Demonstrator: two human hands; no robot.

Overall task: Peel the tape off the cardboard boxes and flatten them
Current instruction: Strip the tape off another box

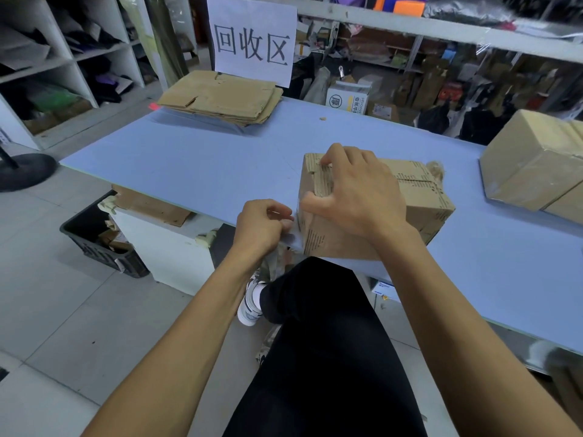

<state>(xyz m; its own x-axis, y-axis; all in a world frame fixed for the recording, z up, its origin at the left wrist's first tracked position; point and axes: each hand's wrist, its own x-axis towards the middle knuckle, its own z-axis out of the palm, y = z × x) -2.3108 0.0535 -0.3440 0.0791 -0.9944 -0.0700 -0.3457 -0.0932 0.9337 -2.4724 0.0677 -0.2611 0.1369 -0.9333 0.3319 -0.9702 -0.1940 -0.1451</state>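
Centre of frame: we see a cardboard box [378, 212] sitting at the near edge of the blue table [195, 165]. The right hand [356, 190] lies spread over its top, fingers bent over the far left corner, thumb against the left side. The left hand [262, 225], just left of the box, pinches a strip of clear tape [291, 236] coming off the box's left face. Upper left: a stack of flattened boxes [224, 97]. Right edge: another taped box [536, 159].
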